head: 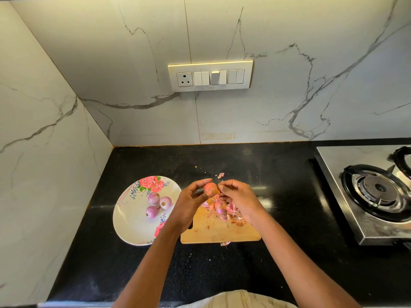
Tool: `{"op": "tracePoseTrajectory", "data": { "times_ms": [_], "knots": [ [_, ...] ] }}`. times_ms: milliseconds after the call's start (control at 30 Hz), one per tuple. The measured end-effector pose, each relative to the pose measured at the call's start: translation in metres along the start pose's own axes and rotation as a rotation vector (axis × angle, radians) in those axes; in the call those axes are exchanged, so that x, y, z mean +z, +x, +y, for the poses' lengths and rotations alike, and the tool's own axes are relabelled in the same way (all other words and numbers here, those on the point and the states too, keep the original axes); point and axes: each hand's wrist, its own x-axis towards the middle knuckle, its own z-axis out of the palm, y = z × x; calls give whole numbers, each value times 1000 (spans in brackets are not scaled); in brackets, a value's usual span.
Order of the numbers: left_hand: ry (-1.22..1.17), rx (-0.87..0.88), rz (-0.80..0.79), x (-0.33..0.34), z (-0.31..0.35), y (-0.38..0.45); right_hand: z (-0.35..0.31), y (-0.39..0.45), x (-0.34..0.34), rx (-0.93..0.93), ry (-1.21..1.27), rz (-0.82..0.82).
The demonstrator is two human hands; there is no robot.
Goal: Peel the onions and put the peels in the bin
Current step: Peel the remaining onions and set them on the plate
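Both hands work one small onion (210,188) above the wooden chopping board (219,232), so scraps drop onto it: left hand (191,204) cups and grips it, right hand (236,196) pinches at its dry, papery skin. Pink peels (226,211) pile there. Three glossy purple peeled onions (158,204) wait on the floral plate (129,221). No bin in view.

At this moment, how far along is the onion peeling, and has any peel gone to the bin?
Done: three peeled onions lie on the floral plate. In hand: the left hand holds an onion while the right hand pinches at its skin. Left: the peel pile on the cutting board, plus scraps on the counter. No bin is in view.
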Motion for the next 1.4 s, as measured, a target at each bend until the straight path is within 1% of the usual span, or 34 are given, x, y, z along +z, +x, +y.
{"op": "tracePoseTrajectory", "data": {
  "times_ms": [67,133,233,267,333,467,633,700,833,900,1067,1133,1233,1400],
  "knots": [
    [-54,-1,-12,-1,1,0,3,2,-1,-7,-50,42],
    [-96,1,-16,0,3,-1,7,2,-5,-25,-152,72],
    [-131,7,1,2,5,0,11,-1,-10,-43,-396,21],
    [-142,5,18,2,5,1,11,-2,-10,-46,-444,-3],
    [-149,-3,61,2,4,2,8,-4,-9,-82,-434,-31],
    [-138,-24,115,5,1,5,-2,-6,-3,-206,-250,-33],
    [-146,-46,75,8,3,4,0,-3,1,-263,-224,62],
    [-130,-37,56,10,6,3,0,-3,-2,-290,-274,92],
    [-102,-5,69,10,10,3,-9,-1,0,-411,-457,146],
    [-95,-9,51,10,12,3,-13,-1,0,-431,-481,158],
    [-88,-26,-25,10,18,4,-15,-1,-6,-418,-441,137],
    [-82,-20,-44,10,21,4,-15,1,-8,-391,-382,115],
    [-62,5,-54,11,25,4,-16,2,-8,-294,-249,68],
    [-52,54,-58,11,24,1,-17,1,-1,-159,-47,80]
  ]
}}
